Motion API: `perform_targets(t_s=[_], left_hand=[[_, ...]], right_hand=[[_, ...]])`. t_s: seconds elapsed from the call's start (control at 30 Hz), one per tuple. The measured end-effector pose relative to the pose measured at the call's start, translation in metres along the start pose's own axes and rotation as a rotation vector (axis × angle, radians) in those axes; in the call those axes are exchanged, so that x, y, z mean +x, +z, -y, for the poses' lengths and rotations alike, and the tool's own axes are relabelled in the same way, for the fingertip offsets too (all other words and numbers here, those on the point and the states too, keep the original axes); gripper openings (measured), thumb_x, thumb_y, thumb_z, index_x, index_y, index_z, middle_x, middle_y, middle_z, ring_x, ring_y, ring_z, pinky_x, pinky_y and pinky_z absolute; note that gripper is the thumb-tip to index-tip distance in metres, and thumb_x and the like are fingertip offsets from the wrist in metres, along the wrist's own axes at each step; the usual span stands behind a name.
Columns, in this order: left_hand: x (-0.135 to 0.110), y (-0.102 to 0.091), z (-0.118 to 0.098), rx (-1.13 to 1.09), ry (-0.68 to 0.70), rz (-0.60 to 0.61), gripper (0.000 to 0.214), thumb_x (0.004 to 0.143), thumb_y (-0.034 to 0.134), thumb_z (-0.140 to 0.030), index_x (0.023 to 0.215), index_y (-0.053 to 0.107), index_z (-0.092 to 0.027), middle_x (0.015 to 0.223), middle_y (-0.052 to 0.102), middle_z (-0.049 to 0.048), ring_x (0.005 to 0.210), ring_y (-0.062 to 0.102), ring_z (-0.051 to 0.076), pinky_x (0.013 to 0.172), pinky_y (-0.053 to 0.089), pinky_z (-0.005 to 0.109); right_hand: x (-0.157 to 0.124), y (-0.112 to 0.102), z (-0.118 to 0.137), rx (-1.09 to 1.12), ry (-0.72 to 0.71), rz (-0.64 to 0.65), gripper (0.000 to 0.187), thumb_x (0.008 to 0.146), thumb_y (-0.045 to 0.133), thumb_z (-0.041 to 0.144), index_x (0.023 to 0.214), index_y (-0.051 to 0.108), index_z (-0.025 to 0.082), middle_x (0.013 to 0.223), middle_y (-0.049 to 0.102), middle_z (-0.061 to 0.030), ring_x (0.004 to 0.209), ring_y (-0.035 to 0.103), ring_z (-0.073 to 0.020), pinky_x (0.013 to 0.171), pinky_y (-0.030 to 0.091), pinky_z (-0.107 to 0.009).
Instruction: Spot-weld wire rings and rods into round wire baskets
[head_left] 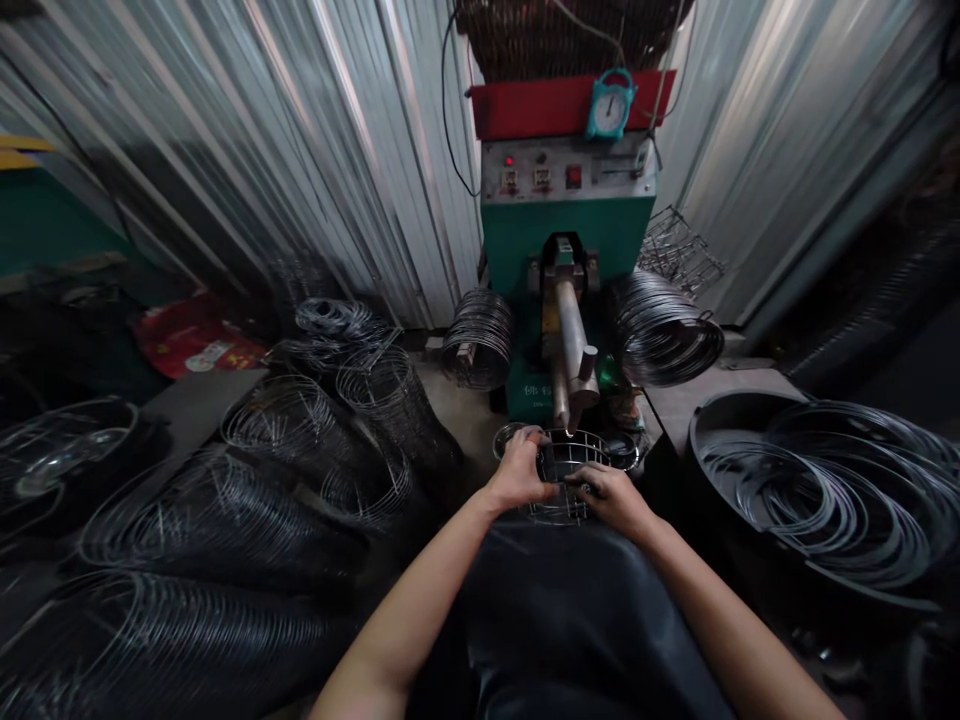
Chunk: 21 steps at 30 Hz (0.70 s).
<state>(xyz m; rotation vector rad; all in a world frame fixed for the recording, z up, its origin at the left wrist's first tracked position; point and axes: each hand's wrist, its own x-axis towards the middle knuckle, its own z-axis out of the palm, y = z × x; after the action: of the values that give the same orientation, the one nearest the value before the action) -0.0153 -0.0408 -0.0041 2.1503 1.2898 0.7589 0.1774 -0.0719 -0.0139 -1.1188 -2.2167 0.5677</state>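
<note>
A small round wire basket (564,470) rests just beyond my lap, below the metal arm (571,345) of a green welding machine (567,235). My left hand (519,472) grips the basket's left rim with curled fingers. On the right side, my right hand (611,495) is closed on the rim. The tip of the machine's arm sits just above the basket's far edge. A dark apron (570,610) covers my lap.
Stacks of wire baskets and rings (225,500) fill the floor at left. A black tub of wire rings (817,490) stands at right. Wire coils (480,338) hang either side of the machine. Corrugated metal walls (315,150) close in behind. A teal clock (610,105) sits on top.
</note>
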Motion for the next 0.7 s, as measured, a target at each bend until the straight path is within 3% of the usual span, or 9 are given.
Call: perform_targets(t_s=[0.3,0.6,0.7], left_hand=[[0.019,0.005,0.006,-0.011,-0.071,0.024,0.069,0.046,0.079,-0.041,0.102,0.05,-0.015,0.107,0.048,0.0082,0.103,0.048,0.025,0.09,0.041,0.037],[0.035,0.006,0.006,0.079,-0.14,-0.021,0.067,0.046,0.079,-0.035,0.102,0.049,-0.015,0.109,0.048,0.0084,0.103,0.048,0.026,0.088,0.04,0.037],[0.036,0.006,0.006,0.068,-0.15,-0.026,0.067,0.046,0.079,-0.034,0.102,0.049,-0.015,0.109,0.047,0.0084,0.103,0.048,0.025,0.088,0.04,0.037]], right_hand=[[0.011,-0.009,-0.007,-0.009,0.021,-0.03,0.014,0.08,0.052,0.019,0.085,0.066,0.02,0.085,0.067,-0.0054,0.078,0.064,-0.017,0.071,0.049,-0.027],[0.021,-0.004,-0.02,-0.028,0.059,-0.102,0.017,0.079,0.052,0.018,0.089,0.066,0.021,0.092,0.067,-0.0062,0.085,0.064,-0.0188,0.076,0.049,-0.03],[0.013,-0.005,-0.021,-0.031,0.087,-0.204,0.022,0.08,0.053,0.021,0.1,0.063,0.022,0.104,0.064,-0.0072,0.094,0.062,-0.0195,0.081,0.048,-0.031]])
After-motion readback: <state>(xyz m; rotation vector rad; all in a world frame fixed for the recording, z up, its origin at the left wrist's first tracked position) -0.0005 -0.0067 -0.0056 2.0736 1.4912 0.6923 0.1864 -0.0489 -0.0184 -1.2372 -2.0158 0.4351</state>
